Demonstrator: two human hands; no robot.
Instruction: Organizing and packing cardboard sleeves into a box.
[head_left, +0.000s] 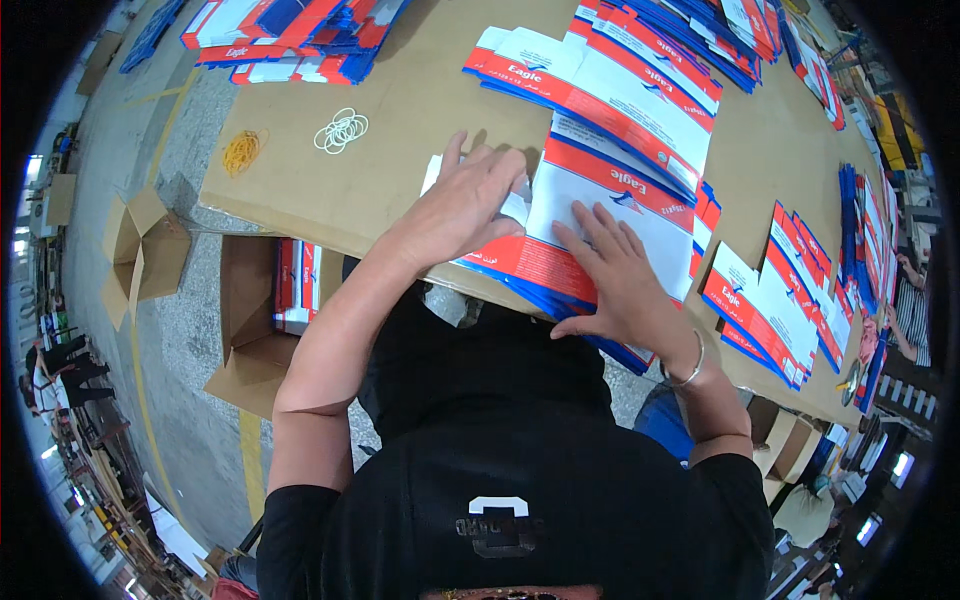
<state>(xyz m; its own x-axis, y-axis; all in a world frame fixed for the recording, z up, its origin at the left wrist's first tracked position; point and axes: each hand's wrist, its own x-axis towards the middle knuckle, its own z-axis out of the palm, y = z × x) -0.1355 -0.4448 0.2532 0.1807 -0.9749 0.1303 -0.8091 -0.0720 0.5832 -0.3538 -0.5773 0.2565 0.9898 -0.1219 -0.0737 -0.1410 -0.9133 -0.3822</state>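
Observation:
A flat red, white and blue carton [580,206] lies on top of a stack at the table's near edge. My left hand [465,200] is at its left end, fingers bent over a white flap and thumb apart below. The fingers partly hide that flap. My right hand [622,275] rests on the carton's printed face with the fingers stretched out and the thumb spread toward the near edge. A bracelet [687,365] circles my right wrist. More flat cartons [640,100] overlap just beyond the stack.
White rubber bands [341,131] and yellow rubber bands [241,152] lie at the table's left. Carton piles [300,40] sit at the far left, with others [780,300] at the right. An open brown box [250,340] holding cartons stands below the table's left edge.

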